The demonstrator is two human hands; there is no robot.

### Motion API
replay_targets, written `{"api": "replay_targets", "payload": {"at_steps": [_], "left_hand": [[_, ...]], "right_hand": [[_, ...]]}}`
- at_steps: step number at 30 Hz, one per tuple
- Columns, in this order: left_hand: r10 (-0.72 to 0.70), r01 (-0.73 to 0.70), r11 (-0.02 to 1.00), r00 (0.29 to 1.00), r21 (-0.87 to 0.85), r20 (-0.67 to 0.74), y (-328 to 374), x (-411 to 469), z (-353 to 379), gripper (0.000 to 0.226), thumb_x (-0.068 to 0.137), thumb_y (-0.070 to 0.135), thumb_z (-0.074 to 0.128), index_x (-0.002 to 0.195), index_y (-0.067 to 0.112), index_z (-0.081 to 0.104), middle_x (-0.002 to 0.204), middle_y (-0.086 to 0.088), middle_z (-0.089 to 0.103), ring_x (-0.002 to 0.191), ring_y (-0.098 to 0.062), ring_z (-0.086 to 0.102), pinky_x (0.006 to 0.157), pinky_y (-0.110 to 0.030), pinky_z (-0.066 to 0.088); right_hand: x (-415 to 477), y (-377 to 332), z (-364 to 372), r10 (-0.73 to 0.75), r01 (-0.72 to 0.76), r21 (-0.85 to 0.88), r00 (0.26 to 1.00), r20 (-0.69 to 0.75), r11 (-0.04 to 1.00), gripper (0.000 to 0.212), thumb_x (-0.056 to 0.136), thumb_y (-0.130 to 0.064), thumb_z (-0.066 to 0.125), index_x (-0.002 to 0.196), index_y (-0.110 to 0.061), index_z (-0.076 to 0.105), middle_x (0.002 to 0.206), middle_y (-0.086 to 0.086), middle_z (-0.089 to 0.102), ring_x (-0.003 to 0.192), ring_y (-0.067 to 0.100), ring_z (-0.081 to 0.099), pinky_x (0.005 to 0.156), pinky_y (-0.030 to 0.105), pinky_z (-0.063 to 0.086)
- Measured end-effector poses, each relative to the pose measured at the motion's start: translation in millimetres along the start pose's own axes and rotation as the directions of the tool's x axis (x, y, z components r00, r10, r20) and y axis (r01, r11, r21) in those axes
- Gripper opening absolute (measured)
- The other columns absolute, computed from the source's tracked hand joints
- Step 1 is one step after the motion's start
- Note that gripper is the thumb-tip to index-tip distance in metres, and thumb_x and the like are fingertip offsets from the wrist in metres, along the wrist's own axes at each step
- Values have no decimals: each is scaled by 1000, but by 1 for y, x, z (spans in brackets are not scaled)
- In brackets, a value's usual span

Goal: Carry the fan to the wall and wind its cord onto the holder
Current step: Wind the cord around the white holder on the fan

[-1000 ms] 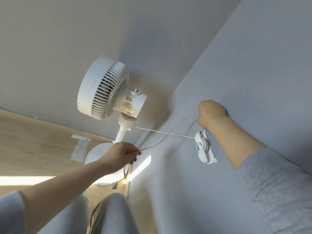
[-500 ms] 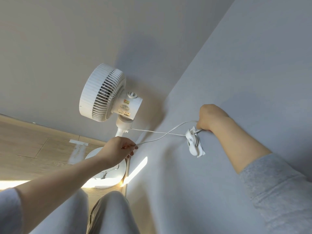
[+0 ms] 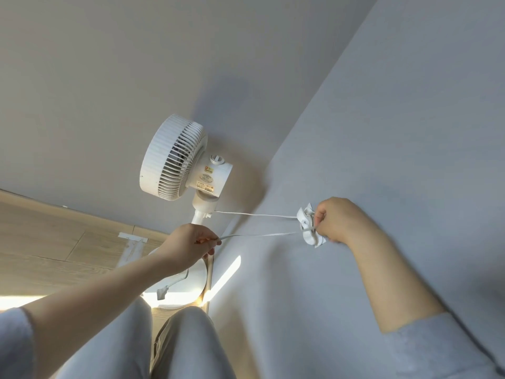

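A white pedestal fan (image 3: pixel 177 160) stands in the corner where two walls meet. Its thin white cord (image 3: pixel 254 214) runs from the fan's neck to a white holder (image 3: pixel 307 228) fixed on the right wall (image 3: pixel 396 132). A second strand comes back from the holder to my left hand (image 3: pixel 191 244), which pinches it just below the fan's neck. My right hand (image 3: pixel 332 220) is closed around the cord right beside the holder, touching it. The plug end (image 3: pixel 162 292) dangles over the fan's round base.
The wooden floor (image 3: pixel 54 242) lies at the left, with a bright sun patch near the fan base (image 3: pixel 191 280). My knees in grey trousers (image 3: pixel 177 340) are at the bottom centre, close to the right wall.
My right hand has swung from above the holder down to its right side, drawing the cord around it. The strand to my left hand has pulled straighter. The view shifted.
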State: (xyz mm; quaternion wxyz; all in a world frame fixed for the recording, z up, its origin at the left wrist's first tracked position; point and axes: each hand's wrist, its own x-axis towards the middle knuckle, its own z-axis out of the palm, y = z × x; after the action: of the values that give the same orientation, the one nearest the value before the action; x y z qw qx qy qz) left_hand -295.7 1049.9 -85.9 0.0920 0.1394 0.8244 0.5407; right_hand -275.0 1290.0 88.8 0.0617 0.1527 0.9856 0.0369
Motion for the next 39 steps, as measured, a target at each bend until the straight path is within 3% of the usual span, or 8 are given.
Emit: {"api": "replay_targets", "payload": {"at_steps": [4,7,10,16,24,29,33,39], "left_hand": [[24,-24,1000,999,20,31,4,-10,-1,16,89,19,60,98,14,72,81,0,74,71,-14,68,75,-32,58],[19,-20,999,999,41,30,5,-13,0,16,88,18,60,97,14,73,82,-1,75,69,-12,68,74,-30,58],[-1,0,998,1000,62,26,4,-16,2,16,88,17,60,96,13,73,81,-1,75,67,-10,66,69,-24,56],[-9,6,998,998,58,58,9,-23,10,15,88,18,60,94,14,73,80,1,74,64,-7,66,66,-19,55],[-25,17,996,995,84,98,8,-29,19,14,88,18,59,91,16,73,74,6,73,54,0,61,53,-9,47],[-54,45,994,995,98,89,4,-27,23,14,88,19,60,88,15,73,71,6,73,53,-1,60,54,-12,49],[-88,81,993,992,89,86,-2,-24,25,14,87,19,61,87,13,73,73,2,74,61,-10,65,64,-23,55],[-124,120,991,989,60,78,-7,-18,24,12,86,18,63,78,19,72,71,-1,74,69,-19,70,71,-34,58]], "right_hand": [[-20,3,21,7,-7,69,1000,8,998,22,86,-5,48,94,-3,68,92,17,72,84,32,68,77,36,56],[-28,8,34,36,-33,119,999,-23,992,24,79,1,50,90,-11,68,84,8,70,84,29,69,72,31,55],[-37,11,47,46,-39,140,998,-44,989,32,76,-2,54,99,-19,69,100,4,69,87,24,66,65,23,45],[-50,13,72,84,-63,178,990,-113,982,39,81,-8,55,120,-11,61,113,8,67,100,28,64,75,26,50],[-51,8,103,76,-54,173,989,-124,983,31,83,-11,53,112,-2,61,110,12,68,104,31,62,84,36,53],[-40,4,115,54,-34,171,992,-113,985,11,85,-13,52,90,-7,59,87,12,63,90,33,57,66,32,44],[-29,-2,127,16,11,196,991,-133,981,40,84,-11,49,58,-17,19,57,-2,27,71,27,35,43,26,15],[-7,-12,135,14,20,231,989,-147,973,39,86,-15,48,59,-18,20,60,-2,33,72,26,42,59,28,30]]}}
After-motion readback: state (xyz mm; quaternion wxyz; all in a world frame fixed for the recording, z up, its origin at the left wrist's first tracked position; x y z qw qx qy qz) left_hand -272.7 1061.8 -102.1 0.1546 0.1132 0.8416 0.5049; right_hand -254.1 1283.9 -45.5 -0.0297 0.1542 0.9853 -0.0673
